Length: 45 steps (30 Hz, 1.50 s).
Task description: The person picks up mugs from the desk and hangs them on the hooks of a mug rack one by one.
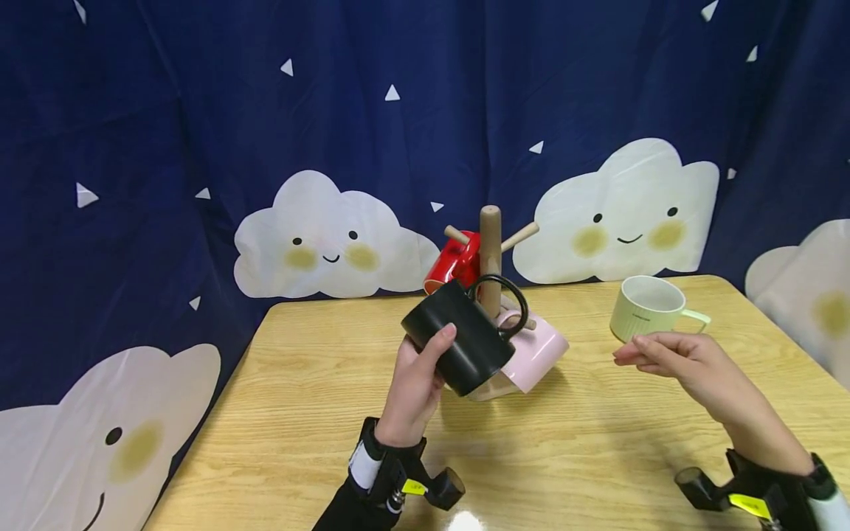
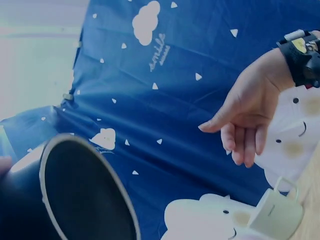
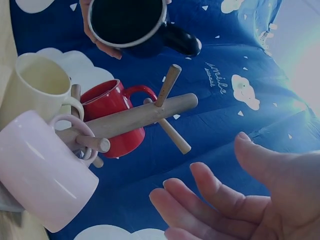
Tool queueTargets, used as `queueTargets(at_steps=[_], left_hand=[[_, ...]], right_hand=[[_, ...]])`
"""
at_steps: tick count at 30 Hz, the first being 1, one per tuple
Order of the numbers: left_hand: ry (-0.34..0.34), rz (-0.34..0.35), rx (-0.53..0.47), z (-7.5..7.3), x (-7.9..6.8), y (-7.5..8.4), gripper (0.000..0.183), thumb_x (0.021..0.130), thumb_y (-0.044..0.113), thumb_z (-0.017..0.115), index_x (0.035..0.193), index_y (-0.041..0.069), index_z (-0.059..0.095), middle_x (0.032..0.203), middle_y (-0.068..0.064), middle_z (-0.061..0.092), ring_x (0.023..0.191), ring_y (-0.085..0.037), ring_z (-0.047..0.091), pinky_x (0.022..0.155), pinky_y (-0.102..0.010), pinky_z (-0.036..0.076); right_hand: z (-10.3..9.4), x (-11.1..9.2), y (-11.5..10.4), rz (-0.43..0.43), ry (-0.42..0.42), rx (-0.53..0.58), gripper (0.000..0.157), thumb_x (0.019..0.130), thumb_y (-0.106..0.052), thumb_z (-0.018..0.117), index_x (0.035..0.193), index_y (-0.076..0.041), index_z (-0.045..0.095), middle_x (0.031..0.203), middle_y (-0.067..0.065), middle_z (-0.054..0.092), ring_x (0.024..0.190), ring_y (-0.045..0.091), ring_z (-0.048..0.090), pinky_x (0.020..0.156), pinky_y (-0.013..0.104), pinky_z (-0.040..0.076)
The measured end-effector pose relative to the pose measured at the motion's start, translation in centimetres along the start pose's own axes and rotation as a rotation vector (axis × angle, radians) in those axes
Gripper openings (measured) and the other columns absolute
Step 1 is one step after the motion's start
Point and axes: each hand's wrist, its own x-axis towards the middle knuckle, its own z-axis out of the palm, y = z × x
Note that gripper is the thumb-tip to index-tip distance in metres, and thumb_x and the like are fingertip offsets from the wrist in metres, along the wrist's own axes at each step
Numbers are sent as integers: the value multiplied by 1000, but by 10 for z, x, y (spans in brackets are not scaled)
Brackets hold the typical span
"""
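Observation:
My left hand (image 1: 413, 387) grips a black mug (image 1: 465, 343) round its body, thumb along the side. The mug is tilted, with its handle toward the upper right, in front of a wooden mug tree (image 1: 491, 247). In the right wrist view the black mug's dark inside shows, apart from the tree. My right hand (image 1: 693, 372) is in the air, fingers loosely bent and holding nothing. It is nearest to a pale green mug (image 1: 640, 313) upright on the table; the left wrist view shows a gap between them.
On the tree hang a red mug (image 3: 114, 100), a pink mug (image 3: 47, 172) and a pale yellow mug (image 3: 42, 82), the last hidden in the head view. Bare pegs (image 3: 169, 85) stick out near the post's top. Behind the wooden table (image 1: 319, 383) hangs a blue cloud-print curtain (image 1: 398, 44).

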Motion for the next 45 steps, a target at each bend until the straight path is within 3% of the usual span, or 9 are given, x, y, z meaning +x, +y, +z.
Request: queueTargets(at_steps=[5, 11, 18, 26, 37, 45], left_hand=[[89, 31, -93, 8, 5, 0, 58, 82, 29, 59, 127, 6, 32, 118, -14, 49, 100, -22, 54, 81, -28, 49], [132, 55, -194, 19, 17, -7, 55, 81, 29, 60, 126, 7, 38, 112, -12, 53, 96, -20, 56, 69, -23, 50], [183, 67, -231, 33, 28, -18, 54, 81, 32, 61, 124, 8, 41, 110, -11, 55, 96, -21, 56, 70, -25, 51], [247, 72, -273, 36, 36, -25, 58, 79, 33, 64, 124, 7, 38, 113, -13, 53, 99, -23, 55, 75, -28, 50], [242, 138, -277, 37, 40, -31, 59, 78, 24, 66, 126, 7, 36, 118, -14, 50, 105, -24, 54, 86, -34, 48], [238, 219, -196, 33, 41, -34, 54, 77, 16, 67, 123, 5, 41, 118, -11, 51, 106, -22, 50, 93, -34, 42]], right_hand=[[0, 1, 1, 5, -4, 21, 36, 94, -20, 39, 99, 7, 61, 89, -15, 67, 85, 7, 60, 70, 15, 48], [4, 4, 4, -11, -15, 44, 33, 94, -17, 40, 98, 9, 61, 89, -15, 66, 84, 8, 61, 70, 15, 48], [7, 5, 5, 1, -26, 51, 34, 94, -18, 40, 96, 9, 61, 88, -15, 66, 84, 8, 60, 70, 16, 49], [8, 5, 4, 11, -27, 39, 35, 94, -19, 40, 97, 9, 61, 87, -14, 66, 84, 8, 61, 70, 17, 49], [12, 8, 4, 28, -33, 41, 36, 93, -22, 42, 95, 8, 61, 84, -13, 67, 82, 8, 61, 69, 18, 50], [14, 8, 3, 32, -42, 52, 36, 93, -22, 42, 95, 9, 61, 84, -12, 67, 83, 9, 62, 69, 20, 50]])
